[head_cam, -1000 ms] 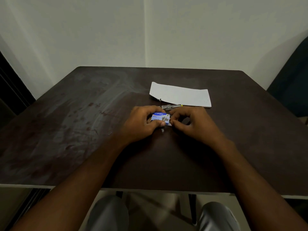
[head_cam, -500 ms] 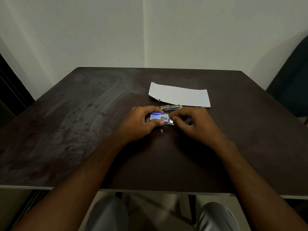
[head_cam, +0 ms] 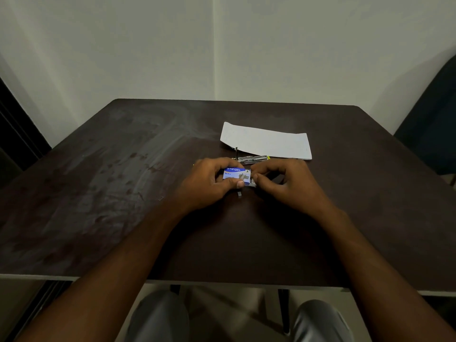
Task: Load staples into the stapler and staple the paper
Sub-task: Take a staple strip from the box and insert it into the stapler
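Observation:
A small blue and white staple box (head_cam: pixel 235 174) is held just above the dark table (head_cam: pixel 98 193) by my left hand (head_cam: pixel 208 185), thumb under its front edge. My right hand (head_cam: pixel 283 183) pinches the box's right end, where the pale inner tray (head_cam: pixel 252 183) sticks out a little. A short strip of staples (head_cam: pixel 239 194) lies on the table right below the box. The metal stapler (head_cam: pixel 251 158) lies behind my hands, opened flat, with a yellow tip at its right end. A folded white paper (head_cam: pixel 266 141) rests behind the stapler.
A dark chair (head_cam: pixel 431 134) stands at the table's right side. A light wall runs behind the table, and a dark panel is at the far left. My knees show below the table's front edge.
The hands and box have barely shifted. The inner tray shows slightly more at the box's right end under my right fingers.

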